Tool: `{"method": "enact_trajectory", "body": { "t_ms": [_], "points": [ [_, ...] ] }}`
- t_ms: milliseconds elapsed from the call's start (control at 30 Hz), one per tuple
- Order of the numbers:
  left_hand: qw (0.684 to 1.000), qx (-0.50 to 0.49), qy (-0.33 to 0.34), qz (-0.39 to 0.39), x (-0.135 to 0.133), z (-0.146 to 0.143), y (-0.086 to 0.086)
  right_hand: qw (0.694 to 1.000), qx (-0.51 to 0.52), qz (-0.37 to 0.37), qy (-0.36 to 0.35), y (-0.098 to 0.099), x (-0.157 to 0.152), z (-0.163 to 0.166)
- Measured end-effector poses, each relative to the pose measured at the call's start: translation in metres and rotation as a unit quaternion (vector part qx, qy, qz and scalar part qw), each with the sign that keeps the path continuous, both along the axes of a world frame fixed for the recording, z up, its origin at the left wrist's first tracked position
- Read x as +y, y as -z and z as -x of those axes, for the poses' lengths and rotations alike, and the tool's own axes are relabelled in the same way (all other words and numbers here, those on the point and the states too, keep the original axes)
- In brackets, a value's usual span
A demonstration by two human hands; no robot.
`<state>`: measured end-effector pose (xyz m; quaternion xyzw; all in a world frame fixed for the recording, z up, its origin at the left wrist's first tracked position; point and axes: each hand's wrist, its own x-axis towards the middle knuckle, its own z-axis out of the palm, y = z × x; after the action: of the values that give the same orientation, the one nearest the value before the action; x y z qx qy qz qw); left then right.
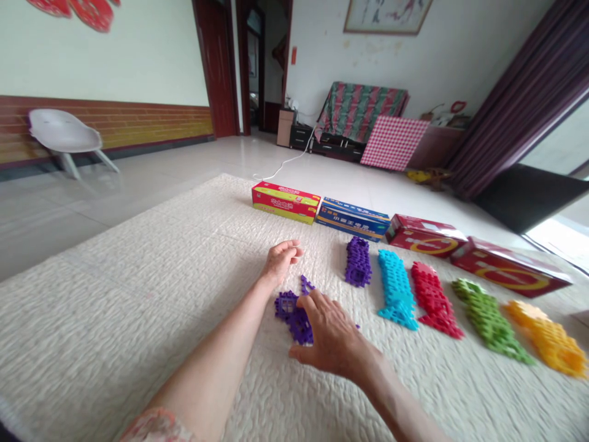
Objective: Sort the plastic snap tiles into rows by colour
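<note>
Purple interlocking plastic building pieces (301, 325) lie in a loose pile on the cream quilted mat (175, 282). Over the right side of this pile is my right hand (334, 331), its thumb spread away from its fingers and nothing visible in its grasp. My left hand (278, 263) is just beyond the pile, fingers curled together; whether anything is inside them is hidden. To the right lies a stacked row of purple pieces (358, 262), followed by rows of blue pieces (396, 288), red pieces (435, 299), green pieces (492, 322) and yellow pieces (550, 336).
Along the mat's far side stand a red-and-yellow box (285, 204), a blue box (353, 220) and two dark red boxes (426, 236). A white chair (67, 135) stands at the left wall. A white cable (285, 162) runs across the tiled floor.
</note>
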<state>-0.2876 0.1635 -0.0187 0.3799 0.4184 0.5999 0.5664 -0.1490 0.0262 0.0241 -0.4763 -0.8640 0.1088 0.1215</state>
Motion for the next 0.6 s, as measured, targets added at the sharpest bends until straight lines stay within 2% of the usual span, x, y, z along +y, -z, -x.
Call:
{"method": "enact_trajectory", "body": {
  "t_ms": [133,333,400,500,600],
  "points": [
    [1.0,0.011,0.0,0.0,-0.001,0.0,-0.002,1.0,0.005,0.0,-0.007,0.003,-0.001,0.001],
    [1.0,0.016,0.001,0.003,-0.001,-0.001,0.0,0.996,0.084,0.039,-0.014,-0.014,0.01,-0.009],
    [1.0,0.02,-0.002,0.002,0.0,-0.001,0.001,0.994,0.106,-0.002,0.035,-0.016,0.018,-0.018],
    [1.0,0.025,-0.003,0.005,0.001,-0.001,0.001,0.982,0.086,-0.073,0.15,-0.009,0.033,-0.033],
    [1.0,0.03,0.0,0.007,0.0,0.0,0.001,0.969,0.049,-0.094,0.224,0.003,0.045,-0.043]
  ]
}}
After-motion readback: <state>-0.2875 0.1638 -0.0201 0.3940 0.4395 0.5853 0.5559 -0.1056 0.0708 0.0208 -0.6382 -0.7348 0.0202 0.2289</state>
